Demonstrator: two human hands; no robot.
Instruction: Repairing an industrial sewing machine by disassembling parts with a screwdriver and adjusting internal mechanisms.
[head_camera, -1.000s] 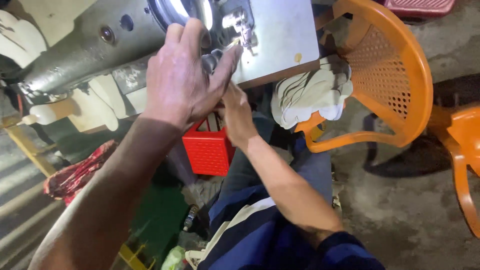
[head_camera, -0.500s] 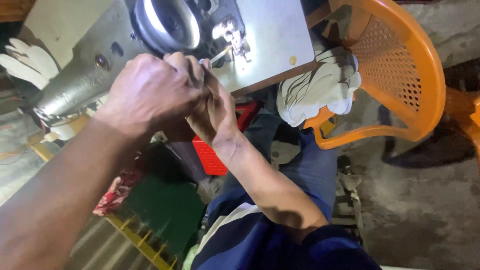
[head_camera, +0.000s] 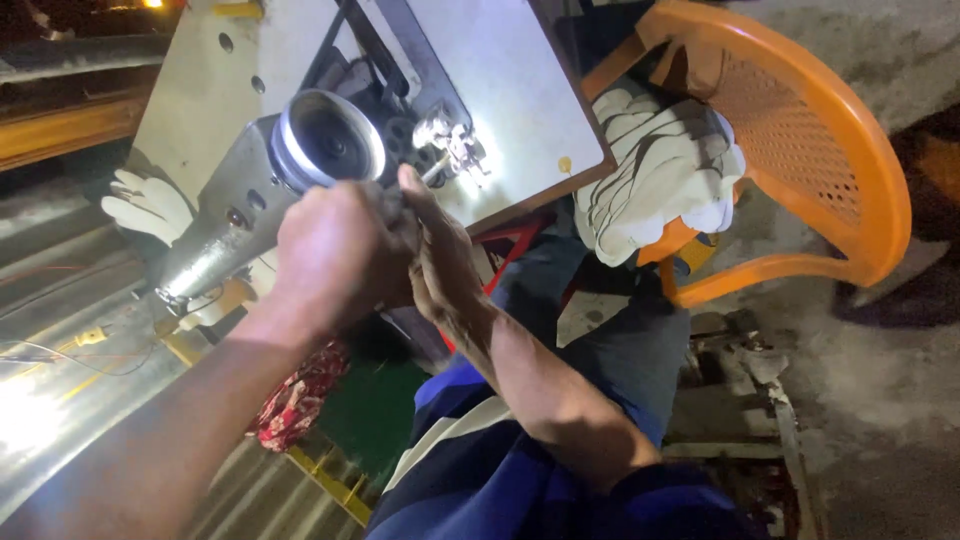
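Both hands bunched at the sewing machine (head_camera: 300, 170) head: left hand (head_camera: 335, 255) clenched, right hand (head_camera: 435, 255) fingers pinched by the lit needle area (head_camera: 455, 145), contents hidden; looks like threading—next needs a steady feed.

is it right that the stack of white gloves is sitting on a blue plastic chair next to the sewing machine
Not quite: the chair is orange, not blue. The head view shows the stack of white gloves resting on its seat, next to the sewing machine, as you said.
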